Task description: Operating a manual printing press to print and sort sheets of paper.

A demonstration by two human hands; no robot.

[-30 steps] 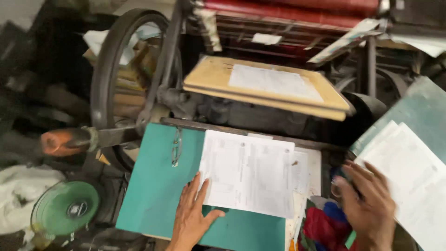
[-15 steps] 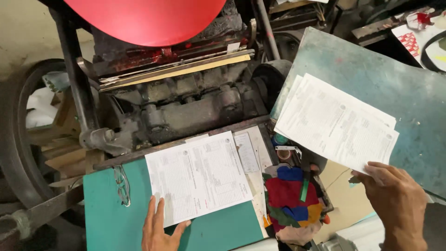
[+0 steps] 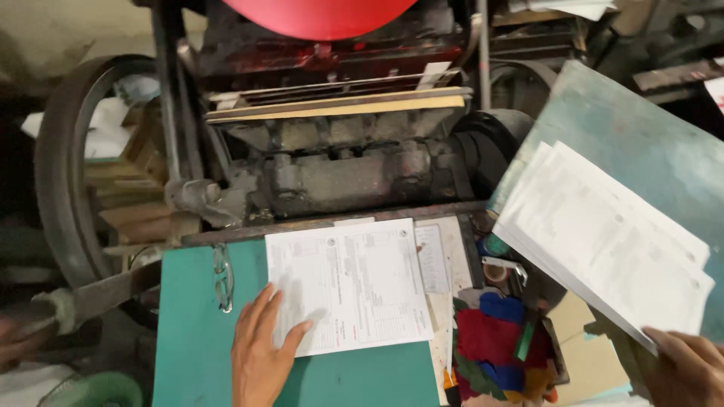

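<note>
From my feed, the printed sheet [image 3: 348, 285] lies flat on the green counter [image 3: 188, 332] in front of the old press [image 3: 339, 162], its long axis running away from me toward the machine and leaning slightly to the left, so the top edge points at the press bed and the bottom edge sits nearest the body. My left hand [image 3: 260, 350] rests on the sheet's lower left corner, palm down, fingers spread and released, with the thumb and a fingertip lying over the paper edge and the rest of the hand on the green surface just beside it; it presses rather than grips. A metal ring clip [image 3: 222, 277] lies on the counter just left of the sheet, above the hand. My right hand [image 3: 682, 369] is well apart, at the lower right corner of the view, and it pinches the near corner of a stack of sheets [image 3: 603, 241]; the fingers are closed on that corner, though the underside of the grasp is hidden from me. That stack lies on a tilted blue-green board [image 3: 633, 128], its long axis running diagonally from the hand up and left toward the press. Between the two hands sits a pile of coloured cloth scraps [image 3: 490, 339], red, blue and green, just right of the sheet. A red disc [image 3: 320, 11] crowns the press at the top, and a large flywheel [image 3: 64, 158] stands at the left.
</note>
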